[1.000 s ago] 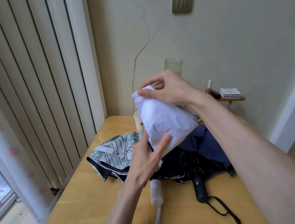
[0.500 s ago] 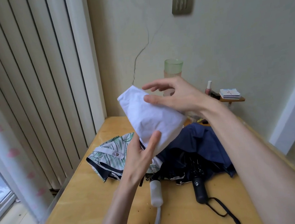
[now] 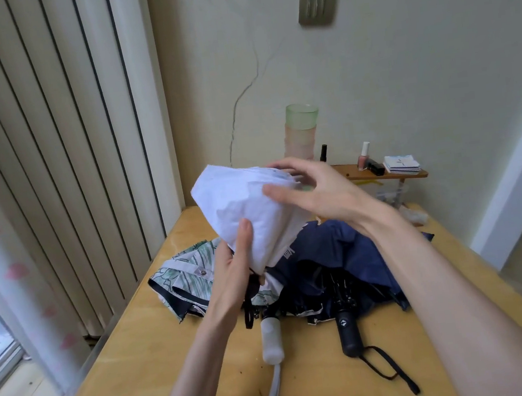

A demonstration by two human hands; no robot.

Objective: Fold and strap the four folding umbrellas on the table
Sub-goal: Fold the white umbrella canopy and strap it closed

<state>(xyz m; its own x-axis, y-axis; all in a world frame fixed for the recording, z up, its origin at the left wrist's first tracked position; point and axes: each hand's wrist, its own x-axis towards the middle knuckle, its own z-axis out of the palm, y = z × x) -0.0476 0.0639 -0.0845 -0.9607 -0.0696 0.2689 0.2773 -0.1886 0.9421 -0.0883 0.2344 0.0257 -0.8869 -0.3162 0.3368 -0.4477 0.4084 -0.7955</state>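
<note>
Nearest on the wooden surface (image 3: 162, 372) lay a white handle (image 3: 271, 340) and a black handle (image 3: 349, 334) with its wrist loop, both belonging to umbrellas not yet folded. Above them, the left hand (image 3: 234, 279) gripped the white umbrella (image 3: 245, 212) at its narrow lower end, holding it raised and tilted. The right hand (image 3: 320, 191) was spread open, fingers resting on the bunched canopy. The pleats should probably be smoothed in one direction before strapping. Behind lay the leaf-patterned umbrella (image 3: 183, 271) and the navy umbrella (image 3: 346, 246), still loose.
</note>
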